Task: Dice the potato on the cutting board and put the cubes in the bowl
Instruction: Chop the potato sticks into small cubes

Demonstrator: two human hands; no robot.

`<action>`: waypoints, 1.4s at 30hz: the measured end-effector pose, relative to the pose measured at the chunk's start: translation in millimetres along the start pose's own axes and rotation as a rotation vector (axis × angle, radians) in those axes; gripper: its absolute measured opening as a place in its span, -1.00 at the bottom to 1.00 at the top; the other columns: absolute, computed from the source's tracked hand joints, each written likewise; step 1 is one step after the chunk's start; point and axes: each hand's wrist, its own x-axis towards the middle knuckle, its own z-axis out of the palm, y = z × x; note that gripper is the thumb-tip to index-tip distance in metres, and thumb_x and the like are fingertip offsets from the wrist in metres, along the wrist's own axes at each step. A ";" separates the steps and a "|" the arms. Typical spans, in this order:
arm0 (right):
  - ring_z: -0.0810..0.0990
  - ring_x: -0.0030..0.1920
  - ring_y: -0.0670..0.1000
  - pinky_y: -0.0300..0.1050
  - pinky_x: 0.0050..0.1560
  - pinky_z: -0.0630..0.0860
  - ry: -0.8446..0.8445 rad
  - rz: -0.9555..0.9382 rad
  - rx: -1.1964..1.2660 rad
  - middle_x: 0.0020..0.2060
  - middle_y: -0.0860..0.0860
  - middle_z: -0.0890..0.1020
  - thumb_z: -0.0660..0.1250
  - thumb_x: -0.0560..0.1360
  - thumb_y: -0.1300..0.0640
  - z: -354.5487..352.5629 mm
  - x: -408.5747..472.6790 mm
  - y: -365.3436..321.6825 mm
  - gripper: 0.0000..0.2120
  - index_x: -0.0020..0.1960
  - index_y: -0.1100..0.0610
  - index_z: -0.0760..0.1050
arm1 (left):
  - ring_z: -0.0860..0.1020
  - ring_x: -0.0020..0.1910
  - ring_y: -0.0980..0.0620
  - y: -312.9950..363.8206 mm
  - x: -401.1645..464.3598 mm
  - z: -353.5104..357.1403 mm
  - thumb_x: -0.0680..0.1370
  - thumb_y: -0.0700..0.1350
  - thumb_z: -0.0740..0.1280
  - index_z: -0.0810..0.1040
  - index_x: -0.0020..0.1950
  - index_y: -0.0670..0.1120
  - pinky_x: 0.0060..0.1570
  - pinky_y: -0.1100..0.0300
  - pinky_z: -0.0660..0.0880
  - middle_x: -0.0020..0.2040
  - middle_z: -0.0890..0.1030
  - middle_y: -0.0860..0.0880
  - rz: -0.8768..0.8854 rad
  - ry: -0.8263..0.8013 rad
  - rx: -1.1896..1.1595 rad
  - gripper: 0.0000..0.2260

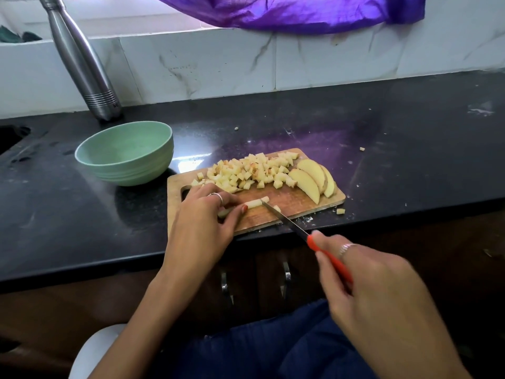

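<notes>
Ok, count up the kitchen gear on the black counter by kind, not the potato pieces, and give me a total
Pale green bowl: 1
Wooden cutting board: 1
Orange-handled knife, held by the right hand: 1
Steel bottle: 1
Total: 4

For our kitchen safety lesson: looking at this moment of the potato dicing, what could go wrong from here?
1. The left hand pins the potato strip close to the knife blade; a slip might nick a fingertip.
2. The cutting board sits at the counter's front edge, so cubes may fall; one stray cube already lies off it.
</notes>
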 end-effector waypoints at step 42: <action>0.56 -0.08 -0.07 -0.20 -0.13 0.47 -0.161 0.005 -0.193 -0.07 -0.12 0.54 0.00 0.61 -0.08 -10.5 15.2 -52.8 -0.68 0.36 -0.16 0.25 | 0.50 -0.12 0.02 -8.2 -13.4 -19.3 0.46 -0.14 0.45 0.68 -0.08 -0.09 -0.11 0.17 0.46 -0.17 0.53 0.02 -0.059 0.007 -0.076 -0.92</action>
